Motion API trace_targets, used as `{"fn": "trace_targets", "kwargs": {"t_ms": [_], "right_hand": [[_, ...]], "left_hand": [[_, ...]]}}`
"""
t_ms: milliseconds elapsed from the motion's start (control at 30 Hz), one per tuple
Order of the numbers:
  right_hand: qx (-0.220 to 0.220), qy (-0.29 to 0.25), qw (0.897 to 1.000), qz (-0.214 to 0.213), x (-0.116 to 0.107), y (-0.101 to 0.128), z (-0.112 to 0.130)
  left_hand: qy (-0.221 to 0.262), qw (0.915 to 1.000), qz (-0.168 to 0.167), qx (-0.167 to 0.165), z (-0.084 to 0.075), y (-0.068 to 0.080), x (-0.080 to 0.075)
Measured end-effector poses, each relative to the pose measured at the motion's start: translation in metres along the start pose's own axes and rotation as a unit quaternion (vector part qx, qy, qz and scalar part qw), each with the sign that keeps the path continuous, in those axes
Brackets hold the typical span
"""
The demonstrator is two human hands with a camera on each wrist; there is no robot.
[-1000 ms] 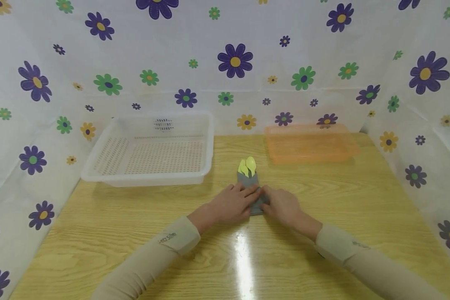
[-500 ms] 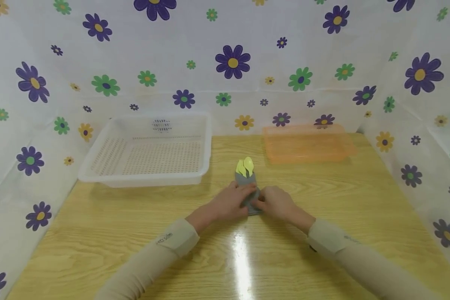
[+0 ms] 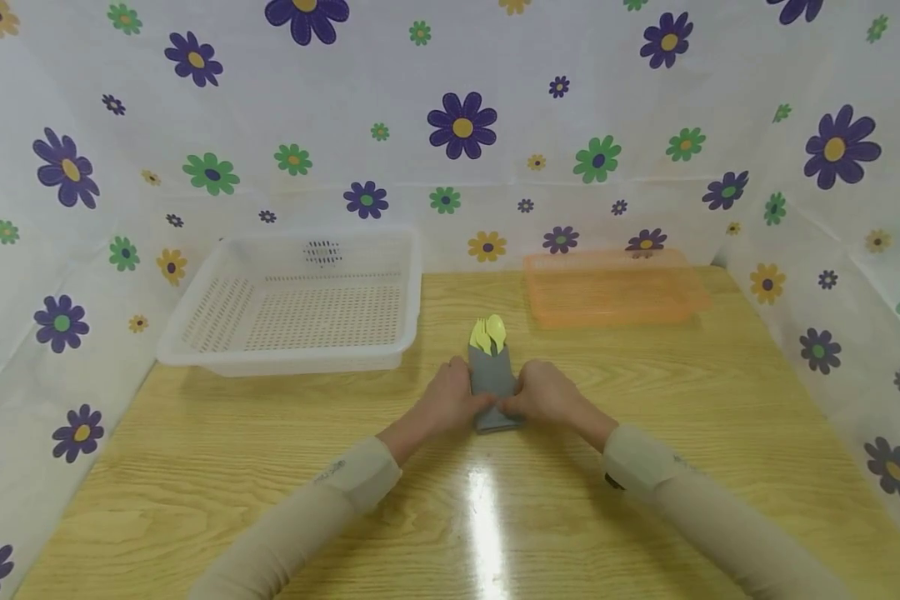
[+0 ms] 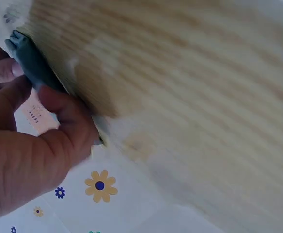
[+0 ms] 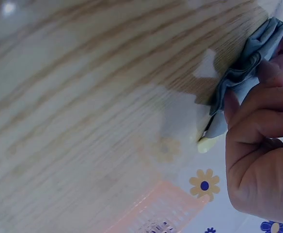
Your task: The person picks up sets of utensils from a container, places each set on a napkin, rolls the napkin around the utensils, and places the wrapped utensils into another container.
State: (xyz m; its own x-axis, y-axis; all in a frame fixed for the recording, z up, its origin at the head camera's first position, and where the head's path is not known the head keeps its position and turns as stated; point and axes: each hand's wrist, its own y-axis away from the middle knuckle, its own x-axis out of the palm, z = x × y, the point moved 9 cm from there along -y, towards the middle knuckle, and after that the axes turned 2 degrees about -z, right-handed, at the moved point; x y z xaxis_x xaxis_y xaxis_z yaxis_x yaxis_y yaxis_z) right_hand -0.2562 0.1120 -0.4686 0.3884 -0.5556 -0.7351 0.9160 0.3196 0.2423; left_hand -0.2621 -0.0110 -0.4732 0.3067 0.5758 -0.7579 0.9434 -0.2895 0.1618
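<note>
A folded grey cloth napkin [image 3: 492, 375] lies on the table in the head view, wrapped into a narrow pouch. From its far end stick out a yellow spoon [image 3: 497, 330] and a yellow fork [image 3: 483, 336]. My left hand [image 3: 450, 396] grips the napkin's left edge, thumb on top. On the other edge my right hand [image 3: 543, 392] pinches the cloth with curled fingers, its thumb close to the left one. Layered folds of the napkin [image 5: 248, 63] show in the right wrist view. In the left wrist view the napkin [image 4: 37, 63] sits between fingers and thumb.
A white perforated basket [image 3: 300, 360] stands at the back left of the wooden table [image 3: 270, 450]. An orange basket [image 3: 615, 317] is at the back right. A flowered white sheet [image 3: 390, 83] encloses the back and sides.
My left hand has slid off the napkin's top to its left edge, uncovering the cloth's front. My right hand's thumb has come in over the napkin from the right.
</note>
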Motion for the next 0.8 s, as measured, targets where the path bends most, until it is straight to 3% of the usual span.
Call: {"fn": "trace_targets", "kwargs": {"t_ms": [167,300,433,800], "right_hand": [[0.039,-0.089,0.995,0.027,0.005,-0.003,-0.013],[0.055,-0.127,0.990,0.028,0.008,-0.004,-0.018],[0.066,-0.150,0.986,0.022,0.010,-0.003,-0.019],[0.095,-0.189,0.977,0.004,0.014,0.003,-0.025]], "left_hand": [[-0.004,0.9978,0.058,-0.032,0.008,-0.005,0.004],[0.009,0.9957,0.076,-0.052,0.014,-0.007,0.006],[0.042,0.9938,0.073,-0.072,0.018,-0.005,0.008],[0.086,0.9946,0.031,-0.049,0.014,0.004,0.009]]}}
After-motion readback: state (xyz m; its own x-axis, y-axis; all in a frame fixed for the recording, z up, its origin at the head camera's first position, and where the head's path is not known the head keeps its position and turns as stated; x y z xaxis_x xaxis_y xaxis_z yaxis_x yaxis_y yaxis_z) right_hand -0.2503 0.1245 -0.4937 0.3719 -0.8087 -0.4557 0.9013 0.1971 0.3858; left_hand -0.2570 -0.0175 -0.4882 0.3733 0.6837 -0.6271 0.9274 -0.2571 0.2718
